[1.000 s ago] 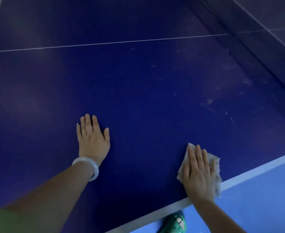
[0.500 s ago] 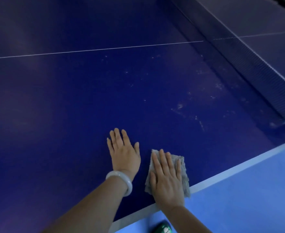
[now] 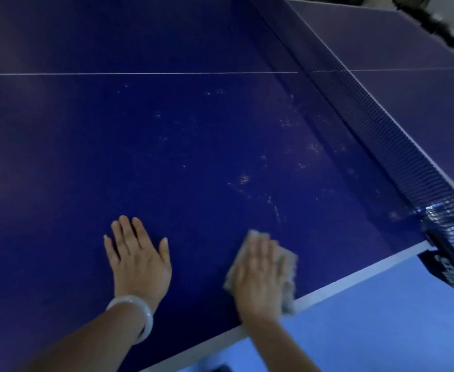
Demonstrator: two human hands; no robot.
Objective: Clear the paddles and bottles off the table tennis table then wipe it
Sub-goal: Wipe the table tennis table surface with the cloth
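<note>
The dark blue table tennis table (image 3: 193,135) fills the view, with pale dusty smudges (image 3: 247,181) across its middle right. My right hand (image 3: 260,275) lies flat with straight fingers on a grey cloth (image 3: 288,264), pressing it onto the table near the white side edge; hand and cloth are motion-blurred. My left hand (image 3: 137,256) rests flat on the bare surface to the left of the cloth, fingers straight, a white bangle on its wrist. No paddles or bottles are in view.
The net (image 3: 397,146) runs diagonally from the top middle to its clamp (image 3: 451,261) at the right edge. A white centre line (image 3: 140,73) crosses the table. Light blue floor (image 3: 368,331) lies beyond the near side edge.
My right hand has slid the cloth right along the table edge, away from my left hand. The view has swung toward the net, and the left hand stays flat on the table.
</note>
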